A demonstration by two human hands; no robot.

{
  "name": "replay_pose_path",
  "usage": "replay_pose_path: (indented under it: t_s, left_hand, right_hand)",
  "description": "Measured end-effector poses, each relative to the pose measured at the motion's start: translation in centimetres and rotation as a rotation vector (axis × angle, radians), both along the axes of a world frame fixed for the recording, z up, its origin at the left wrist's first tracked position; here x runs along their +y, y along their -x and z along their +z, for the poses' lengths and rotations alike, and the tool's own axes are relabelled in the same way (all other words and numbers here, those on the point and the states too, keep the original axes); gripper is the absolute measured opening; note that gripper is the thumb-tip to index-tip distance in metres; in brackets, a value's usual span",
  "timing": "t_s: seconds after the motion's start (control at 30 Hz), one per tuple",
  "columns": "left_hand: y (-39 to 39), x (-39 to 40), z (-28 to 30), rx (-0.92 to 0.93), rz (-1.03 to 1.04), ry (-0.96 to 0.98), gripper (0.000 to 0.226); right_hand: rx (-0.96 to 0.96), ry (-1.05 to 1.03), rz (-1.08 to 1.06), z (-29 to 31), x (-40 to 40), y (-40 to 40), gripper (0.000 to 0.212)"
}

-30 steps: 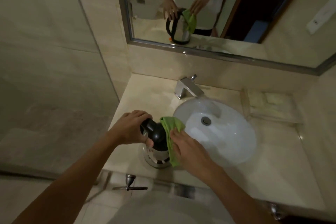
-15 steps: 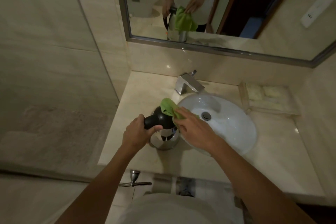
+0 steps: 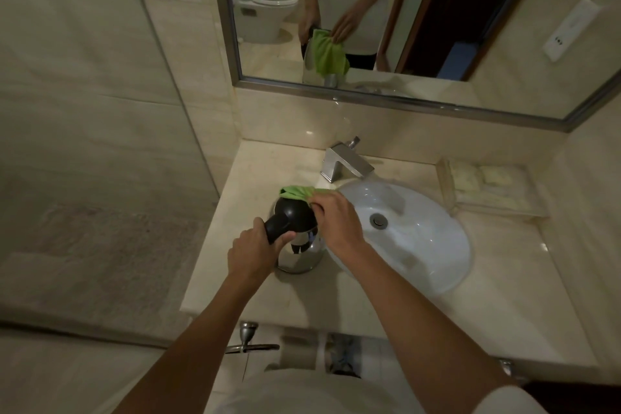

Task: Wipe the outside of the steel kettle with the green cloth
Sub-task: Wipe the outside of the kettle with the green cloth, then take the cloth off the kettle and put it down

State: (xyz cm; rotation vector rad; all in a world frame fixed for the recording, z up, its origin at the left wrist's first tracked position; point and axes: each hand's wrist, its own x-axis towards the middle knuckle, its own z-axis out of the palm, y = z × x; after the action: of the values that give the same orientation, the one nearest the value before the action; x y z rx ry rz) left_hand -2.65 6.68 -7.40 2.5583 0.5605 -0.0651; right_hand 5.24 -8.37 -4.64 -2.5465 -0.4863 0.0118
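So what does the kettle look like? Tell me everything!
The kettle has a shiny steel body with a black lid and black handle. It stands on the beige counter beside the white sink. The left hand grips its handle, and the right hand presses the green cloth against its far side.

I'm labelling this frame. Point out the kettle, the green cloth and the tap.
kettle (image 3: 304,254): head view, steel body.
green cloth (image 3: 297,191): head view, bunched fold.
tap (image 3: 346,161): head view, spout top.
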Motion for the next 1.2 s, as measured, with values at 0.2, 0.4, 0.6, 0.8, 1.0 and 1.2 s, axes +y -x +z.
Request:
replay_pose_path:
  t_s: [0.2,0.4,0.6,0.8,1.0,1.2]
  left_hand:
    - [0.3,0.8,-0.1,0.048,0.032,0.044,0.058]
    - [0.8,0.1,1.0,-0.140,0.017,0.153,0.062]
    - [-3.5,-5.8,6.5,-0.403,-0.355,0.201,0.070]
    - [-7.8,-15.9,8.2,-0.289,-0.509,0.164,0.018]
    - [-10.4,-28.4,8.6,-0.184,-0.571,0.132,0.017]
    - [-13.3,-37.3,7.6,-0.106,-0.723,0.128,0.014]
  right_hand:
    - [-0.001,-0.055,-0.044,2.3,-0.7,-0.1,0.018]
    - [-0.029,-0.346,-0.002,4.5,-3.7,0.7,0.009]
    - [0.210,-0.406,0.124,5.2,-10.2,0.2,0.011]
    - [0.296,-0.504,0.000,4.8,-21.3,-0.7,0.014]
    - [0.330,-0.269,-0.044,2.0,-33.7,-1.0,0.034]
    - [0.264,-0.113,-0.265,-0.2,-44.5,-1.6,0.017]
